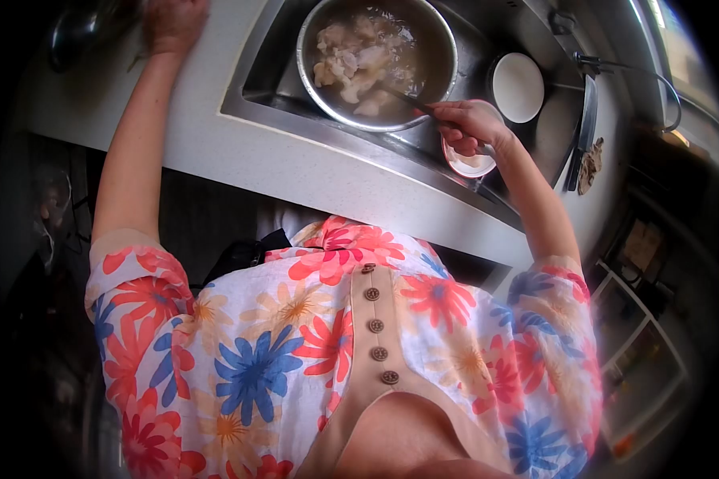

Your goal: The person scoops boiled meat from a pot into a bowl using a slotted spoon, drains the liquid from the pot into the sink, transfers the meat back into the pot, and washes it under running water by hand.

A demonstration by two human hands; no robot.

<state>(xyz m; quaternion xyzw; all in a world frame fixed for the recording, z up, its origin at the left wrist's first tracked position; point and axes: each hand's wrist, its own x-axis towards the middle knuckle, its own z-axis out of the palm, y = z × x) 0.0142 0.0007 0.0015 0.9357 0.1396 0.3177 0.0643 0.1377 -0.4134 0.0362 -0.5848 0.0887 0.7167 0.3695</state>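
Note:
My right hand (465,128) is closed around a slim dark utensil (411,101), which slants down into a wide metal pot (301,60). The utensil's lower end is hidden among the contents, so I cannot tell its exact kind. Pale chunks of meat (351,68) lie in cloudy water inside the pot, which sits in the steel sink (265,80). Partly under my right hand is a red-rimmed bowl (471,165). At the top edge, my left hand (174,24) is over the counter beside a dark, shiny rounded vessel (84,32); its fingers are cut off by the frame.
A white bowl (518,86) stands in the sink to the right of the pot. A large knife (587,116) lies along the sink's right side, near a crumpled brown item (590,166). The pale counter edge (319,180) runs between my body and the sink.

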